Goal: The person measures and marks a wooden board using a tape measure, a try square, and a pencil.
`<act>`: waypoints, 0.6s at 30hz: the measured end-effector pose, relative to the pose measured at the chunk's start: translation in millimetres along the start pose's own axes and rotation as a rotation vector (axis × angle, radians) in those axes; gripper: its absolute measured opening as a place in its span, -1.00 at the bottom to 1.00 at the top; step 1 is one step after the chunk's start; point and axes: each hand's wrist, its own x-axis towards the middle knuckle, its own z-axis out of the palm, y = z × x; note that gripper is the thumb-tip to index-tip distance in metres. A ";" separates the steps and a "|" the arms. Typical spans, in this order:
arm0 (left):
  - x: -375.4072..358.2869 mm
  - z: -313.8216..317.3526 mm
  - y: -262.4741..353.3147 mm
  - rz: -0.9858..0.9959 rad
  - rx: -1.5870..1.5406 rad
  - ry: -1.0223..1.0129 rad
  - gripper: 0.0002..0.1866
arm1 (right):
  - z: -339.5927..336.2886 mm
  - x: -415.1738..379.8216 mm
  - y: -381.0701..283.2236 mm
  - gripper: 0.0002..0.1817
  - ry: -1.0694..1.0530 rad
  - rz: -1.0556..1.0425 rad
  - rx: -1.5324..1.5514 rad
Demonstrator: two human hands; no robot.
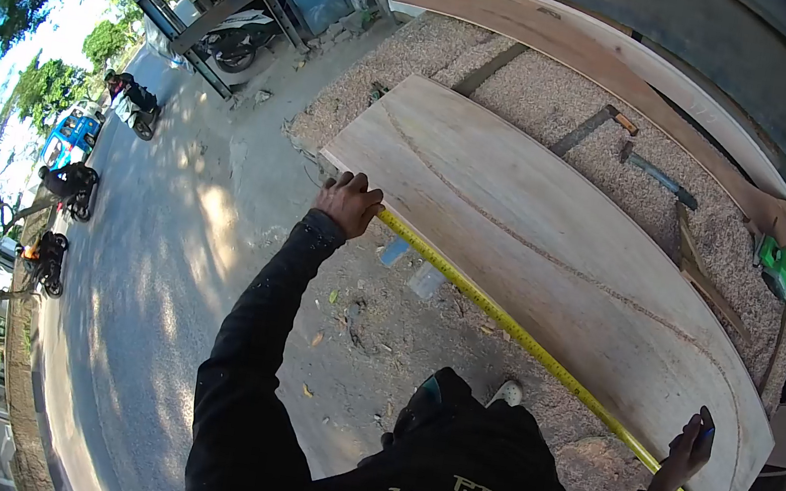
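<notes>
A long wooden board (557,218) with one curved edge lies over a bed of shavings, a curved line of dust running along its face. Along its near straight edge stretches a yellow tape measure (503,319). My left hand (349,204) has its fingers curled over the board's edge at the tape's upper left end. Near the tape's lower right part, my right hand (690,446) is raised over the board, holding a small dark and blue thing, perhaps a pen or marker.
A hammer (659,177), a tool with an orange-brown handle (623,123) and a green power tool (780,268) lie beyond the board. A curved plank (580,61) stands behind them. Motorcycles with riders (137,104) and a blue vehicle (70,135) are on the road at left.
</notes>
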 end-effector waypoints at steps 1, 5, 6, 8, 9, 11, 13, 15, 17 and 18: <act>0.3 -0.5 -14.0 0.001 -0.004 0.025 -0.80 | 12.0 2.0 -11.2 -0.64 -0.027 -0.064 -0.015; 7.7 1.0 -77.0 -0.011 0.017 0.023 -0.83 | 41.9 8.9 -24.7 -0.64 -0.043 -0.055 -0.071; 10.5 2.6 -94.4 -0.022 0.015 0.021 -0.83 | 49.6 7.0 -27.9 -0.64 -0.024 -0.024 -0.079; 17.8 13.0 -134.2 -0.012 0.032 0.012 -0.83 | 66.8 2.0 -27.4 -0.64 0.007 -0.030 -0.069; 23.0 19.7 -155.7 -0.007 0.054 -0.003 -0.82 | 76.2 -10.1 -27.9 -0.64 0.029 -0.032 -0.057; 38.4 30.3 -196.5 0.025 0.046 -0.015 -0.82 | 104.4 -38.9 -47.7 -0.65 0.070 0.010 -0.050; 46.0 42.8 -229.0 -0.017 0.000 -0.034 -0.82 | 134.7 -76.3 -75.4 -0.65 0.116 0.106 -0.012; 59.7 55.2 -254.6 0.011 -0.035 -0.037 -0.83 | 166.5 -111.6 -91.0 -0.67 0.104 0.149 -0.028; 72.0 62.7 -277.2 0.037 -0.069 -0.082 -0.84 | 192.7 -141.2 -93.7 -0.67 0.122 0.157 -0.060; 78.1 63.8 -282.3 0.040 -0.086 -0.121 -0.84 | 202.9 -156.4 -104.0 -0.67 0.127 0.179 -0.075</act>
